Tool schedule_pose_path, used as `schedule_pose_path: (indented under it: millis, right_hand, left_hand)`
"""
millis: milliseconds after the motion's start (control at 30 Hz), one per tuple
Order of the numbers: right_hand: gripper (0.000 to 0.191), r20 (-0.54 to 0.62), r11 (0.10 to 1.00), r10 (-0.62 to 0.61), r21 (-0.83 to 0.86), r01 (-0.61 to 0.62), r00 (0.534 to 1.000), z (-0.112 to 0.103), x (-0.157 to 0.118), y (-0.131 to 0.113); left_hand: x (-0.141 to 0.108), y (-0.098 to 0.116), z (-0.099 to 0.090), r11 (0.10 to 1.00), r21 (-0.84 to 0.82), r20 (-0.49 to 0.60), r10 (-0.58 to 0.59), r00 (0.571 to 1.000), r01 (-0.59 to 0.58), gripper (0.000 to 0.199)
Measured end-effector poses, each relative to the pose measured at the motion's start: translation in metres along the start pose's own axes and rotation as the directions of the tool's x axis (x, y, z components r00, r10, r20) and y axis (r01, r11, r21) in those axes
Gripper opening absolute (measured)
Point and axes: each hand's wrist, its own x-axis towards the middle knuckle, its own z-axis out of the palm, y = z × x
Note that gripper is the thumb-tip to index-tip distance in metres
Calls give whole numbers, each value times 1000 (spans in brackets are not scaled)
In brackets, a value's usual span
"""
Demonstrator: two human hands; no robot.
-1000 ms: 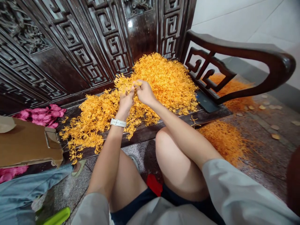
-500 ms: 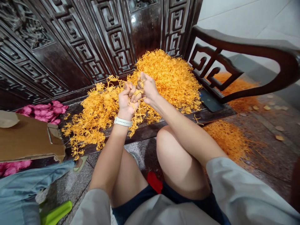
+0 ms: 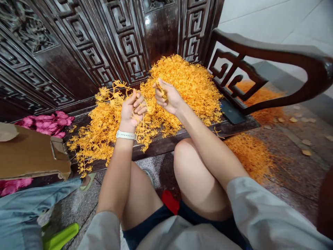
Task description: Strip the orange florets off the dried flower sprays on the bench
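My left hand (image 3: 132,108), with a pale watch band (image 3: 126,135) at its wrist, is closed around a branching strand of yellow plastic flower pieces (image 3: 119,86). The strand sticks out above its fingers to the left, and a thin stem shows across the palm. A short distance to the right, my right hand (image 3: 169,96) pinches a small yellow flower piece (image 3: 162,92) between curled fingers. Behind the right hand rises a dense heap of yellow flower pieces (image 3: 187,83). Below and left of my left hand lies a looser, tangled pile of yellow strands (image 3: 100,130).
The heaps lie on a dark wooden bench (image 3: 161,144) with a carved back and armrest (image 3: 275,52). A phone (image 3: 232,110) lies near its right end. Left are pink flowers (image 3: 48,123) and a cardboard box (image 3: 31,152). Orange stems (image 3: 249,156) cover the floor; another person's jeans-clad leg (image 3: 33,208) is close.
My hands have drawn apart: the left moved left with its strand, the right now stands separate with a small yellow piece. Before, both worked close together on the strand.
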Motion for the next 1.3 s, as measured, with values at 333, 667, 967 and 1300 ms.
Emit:
schedule_pose_path:
  millis: [333, 667, 967, 1300]
  right_hand:
    - [40, -292, 932, -180, -356, 68, 939, -23, 21, 27]
    - [35, -281, 978, -136, -189, 84, 950, -5, 11, 16]
    - [21, -157, 905, -336, -326, 273, 928, -10, 21, 25]
    - [38, 207, 780, -235, -543, 311, 950, 0, 6, 18]
  left_hand:
    - [5, 2, 4, 984, -165, -104, 45, 994, -62, 43]
    - [12, 3, -5, 991, -90, -180, 79, 980, -96, 37]
    - [20, -6, -15, 974, -136, -138, 161, 977, -180, 37]
    - [25, -4, -14, 966, -82, -231, 220, 948, -245, 34]
